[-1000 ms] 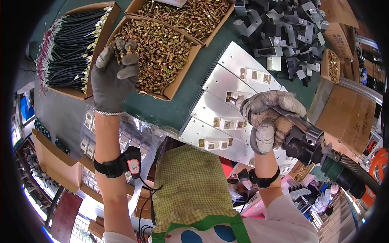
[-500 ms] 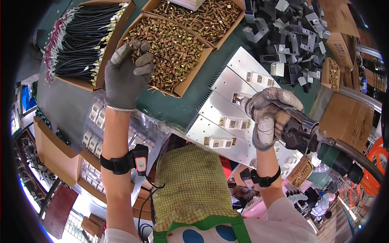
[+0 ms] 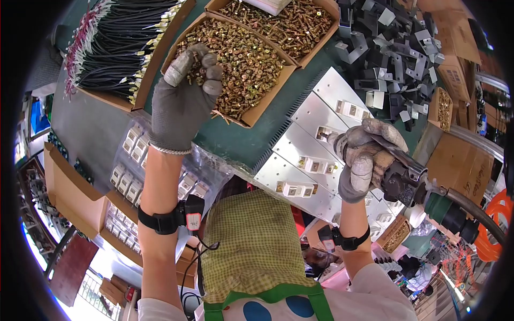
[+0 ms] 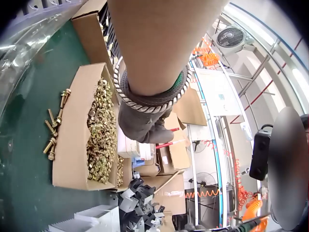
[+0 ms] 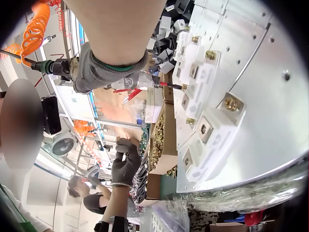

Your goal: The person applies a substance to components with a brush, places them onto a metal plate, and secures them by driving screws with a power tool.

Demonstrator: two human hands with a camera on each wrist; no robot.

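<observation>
green worktop (image 3: 235, 144) lies under metal plates (image 3: 292, 140). right hand (image 3: 365, 156) grips a power driver (image 3: 399, 184), bit (image 5: 170, 85) at a white block's end (image 3: 323, 131), likely screwing it down; left hand (image 3: 183, 107) curls round loose screws (image 3: 197, 76). next calls for a straight, steady push.

The head view looks forward and down from above onto the green bench (image 3: 230, 143); the left-wrist view looks close along the left hand (image 4: 145, 126), beside the fastener carton (image 4: 72, 140); the right-wrist view looks along the right hand (image 5: 99, 72), nearest the metal plates (image 5: 270, 133), which the head view shares.
</observation>
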